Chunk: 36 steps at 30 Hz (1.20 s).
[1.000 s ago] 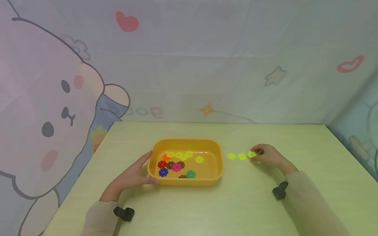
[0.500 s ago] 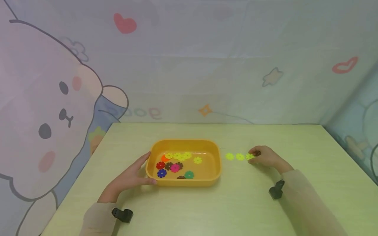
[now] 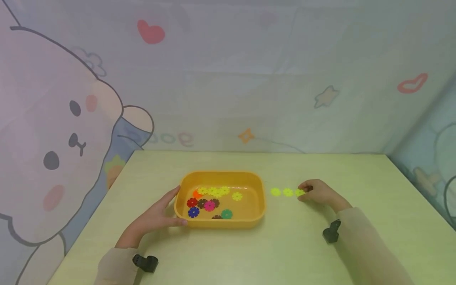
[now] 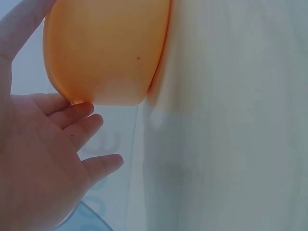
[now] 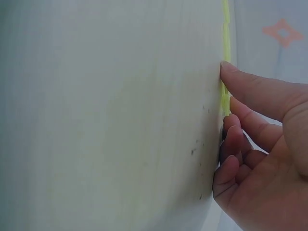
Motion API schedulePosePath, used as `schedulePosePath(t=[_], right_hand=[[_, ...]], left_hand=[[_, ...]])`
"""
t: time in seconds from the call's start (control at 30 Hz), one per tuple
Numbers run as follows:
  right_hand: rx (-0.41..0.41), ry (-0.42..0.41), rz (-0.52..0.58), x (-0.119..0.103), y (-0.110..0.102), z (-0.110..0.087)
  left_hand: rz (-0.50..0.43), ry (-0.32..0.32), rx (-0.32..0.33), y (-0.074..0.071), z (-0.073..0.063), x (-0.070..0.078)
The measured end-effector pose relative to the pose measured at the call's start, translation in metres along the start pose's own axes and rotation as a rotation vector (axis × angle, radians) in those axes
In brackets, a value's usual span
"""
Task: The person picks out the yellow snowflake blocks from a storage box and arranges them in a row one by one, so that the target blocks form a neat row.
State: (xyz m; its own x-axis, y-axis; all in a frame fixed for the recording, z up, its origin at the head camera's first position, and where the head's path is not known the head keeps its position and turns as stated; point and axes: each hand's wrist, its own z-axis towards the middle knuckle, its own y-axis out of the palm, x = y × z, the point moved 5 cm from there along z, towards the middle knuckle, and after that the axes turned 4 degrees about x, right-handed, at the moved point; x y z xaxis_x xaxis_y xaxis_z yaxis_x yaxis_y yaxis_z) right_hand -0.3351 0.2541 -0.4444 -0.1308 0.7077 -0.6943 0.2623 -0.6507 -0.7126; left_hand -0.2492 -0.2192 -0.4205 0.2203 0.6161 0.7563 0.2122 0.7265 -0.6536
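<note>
At the left end of the yellow plastic basin [image 3: 228, 224], my left hand [image 3: 154, 215] holds its side, with the thumb at the near wall and the fingers by the far left corner. In the left wrist view, fingertips [image 4: 85, 109] touch the basin's outer wall [image 4: 108, 53]. To the right of the basin, my right hand [image 3: 322, 194] pinches a yellow snowflake disc [image 3: 299, 192] flat at the table. It is the right end of a row with two more yellow discs [image 3: 287, 192]. The right wrist view shows the thumb [image 5: 255, 89] at the row's edge, fingers curled beside it.
Inside the basin lie several yellow discs [image 3: 217, 192], plus red, blue [image 3: 193, 212], brown, pink [image 3: 209, 206], orange and green [image 3: 226, 214] ones. The pale table [image 3: 228, 257] meets a printed cloth backdrop [image 3: 221, 79] at its far edge.
My right hand has brought its yellow disc down and slightly left, level with the two others in the row. The left hand keeps its hold on the basin. The head view has shifted slightly.
</note>
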Motion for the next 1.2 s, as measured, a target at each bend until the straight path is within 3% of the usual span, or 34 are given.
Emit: schedulePosePath(t=[0.6,0.8,0.97,1.2], right_hand=[[0.004,-0.016,0.001,0.001,0.005,-0.002],[0.065,-0.013,0.001,-0.005,-0.004,-0.001],[0.125,-0.035,0.008,-0.023,-0.018,0.001],[0.160,-0.108,0.023,-0.068,-0.030,0.006]], left_hand=[[-0.006,0.010,-0.006,0.000,-0.001,-0.001],[-0.004,0.018,0.000,0.000,-0.001,-0.001],[-0.009,0.014,0.002,0.001,0.000,-0.002],[-0.010,0.017,0.000,0.000,0.000,-0.001]])
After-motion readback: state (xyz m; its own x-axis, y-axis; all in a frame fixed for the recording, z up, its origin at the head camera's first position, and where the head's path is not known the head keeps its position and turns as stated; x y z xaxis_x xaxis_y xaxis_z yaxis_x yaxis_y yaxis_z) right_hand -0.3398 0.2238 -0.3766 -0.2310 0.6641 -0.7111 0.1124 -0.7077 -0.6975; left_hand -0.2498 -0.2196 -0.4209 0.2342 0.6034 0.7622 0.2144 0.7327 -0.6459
